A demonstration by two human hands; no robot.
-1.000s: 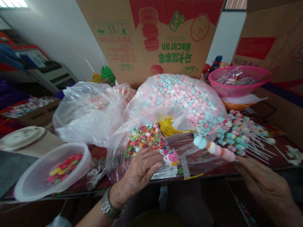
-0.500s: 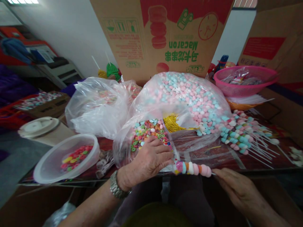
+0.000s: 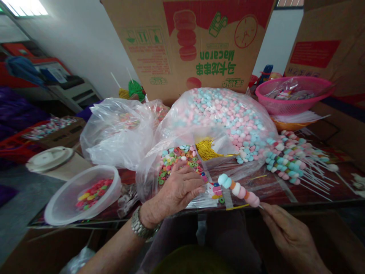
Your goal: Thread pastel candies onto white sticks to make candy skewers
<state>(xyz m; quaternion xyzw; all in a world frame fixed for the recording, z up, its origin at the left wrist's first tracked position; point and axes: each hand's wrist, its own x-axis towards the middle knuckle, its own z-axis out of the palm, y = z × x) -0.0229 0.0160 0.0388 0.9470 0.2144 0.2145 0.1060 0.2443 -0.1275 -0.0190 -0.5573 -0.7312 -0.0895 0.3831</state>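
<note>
My right hand (image 3: 288, 228) pinches the bare end of a marshmallow skewer (image 3: 240, 190) at the table's front edge. The skewer tilts up to the left, strung with blue, white and pink marshmallows and orange rings. My left hand (image 3: 181, 186), palm down with fingers stretched out, is over the near edge of the coloured cereal rings (image 3: 186, 156). Right by its fingertips is a small printed packet (image 3: 213, 190); whether they touch it I cannot tell. Below the hand lie white sticks (image 3: 201, 201). Gold twist ties (image 3: 207, 148) rest behind the packet.
A large bag of marshmallows (image 3: 225, 114) stands behind, beside another plastic bag (image 3: 116, 137). Finished skewers (image 3: 288, 163) are piled right, below a pink basket (image 3: 293, 104). On the left sits a plastic bowl (image 3: 54, 203). A cardboard box (image 3: 159, 49) rises at the back.
My right hand has swung the skewer's far end up and away from the packet, so its blue marshmallows now show. My left hand has shifted only slightly. The view has moved a little.
</note>
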